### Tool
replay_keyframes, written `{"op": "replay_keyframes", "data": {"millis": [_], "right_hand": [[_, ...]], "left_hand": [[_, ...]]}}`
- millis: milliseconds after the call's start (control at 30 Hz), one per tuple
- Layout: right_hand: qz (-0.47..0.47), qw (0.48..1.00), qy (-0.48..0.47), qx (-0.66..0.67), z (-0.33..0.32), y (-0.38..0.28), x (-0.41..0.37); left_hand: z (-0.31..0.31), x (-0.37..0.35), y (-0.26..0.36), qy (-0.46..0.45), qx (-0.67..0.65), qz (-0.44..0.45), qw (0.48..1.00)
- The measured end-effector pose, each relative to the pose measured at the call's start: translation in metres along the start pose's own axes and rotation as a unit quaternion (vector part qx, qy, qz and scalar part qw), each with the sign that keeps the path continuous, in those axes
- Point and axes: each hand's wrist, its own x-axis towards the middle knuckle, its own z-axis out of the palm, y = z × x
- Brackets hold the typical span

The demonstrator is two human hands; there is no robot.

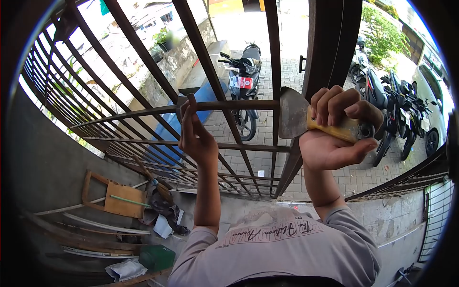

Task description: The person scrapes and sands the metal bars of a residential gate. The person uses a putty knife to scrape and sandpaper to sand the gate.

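My right hand (337,126) is wrapped around the worn yellow handle (330,130) of a putty knife. Its wide, stained metal blade (292,115) points left, overlapping the gate's bars beside the thick dark post (330,52). My left hand (197,136) is raised to the horizontal bar (234,105) of the dark metal gate, its fingers closed at the crossing with an upright bar. A dark flat piece (188,90) shows at those fingertips; I cannot tell what it is.
Beyond the bars a motorcycle (246,76) stands on paving near a blue object (165,143). Several motorcycles (389,105) and a car (430,91) are at the right. A wooden frame (124,197), poles and a green container (157,257) lie at the lower left.
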Motion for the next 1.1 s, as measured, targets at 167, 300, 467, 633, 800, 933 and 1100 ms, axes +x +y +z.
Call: {"op": "replay_keyframes", "data": {"millis": [167, 300, 467, 633, 800, 933, 1100], "right_hand": [[-0.003, 0.999, 0.034, 0.035, 0.0, 0.006, 0.001], [-0.007, 0.999, 0.018, 0.045, -0.003, 0.007, 0.002], [-0.022, 0.999, 0.021, 0.04, -0.002, 0.006, 0.002], [-0.022, 0.999, 0.003, 0.046, -0.005, 0.009, 0.001], [-0.027, 0.999, 0.008, 0.038, 0.003, 0.009, -0.002], [-0.017, 0.998, -0.049, 0.028, -0.005, 0.008, -0.001], [0.044, 0.996, 0.049, 0.055, 0.004, 0.003, -0.007]], "left_hand": [[0.01, -0.013, 0.01, -0.015, -0.008, 0.032, 0.999], [0.003, -0.006, 0.004, 0.001, -0.013, 0.005, 1.0], [0.013, -0.029, 0.027, -0.042, 0.009, 0.037, 0.998], [-0.006, -0.003, 0.012, -0.013, 0.015, -0.017, 1.0], [0.013, -0.025, 0.03, -0.047, 0.002, 0.037, 0.998], [0.002, -0.005, 0.014, 0.003, 0.02, -0.022, 1.0], [0.012, -0.015, 0.03, -0.008, 0.048, 0.03, 0.998]]}}
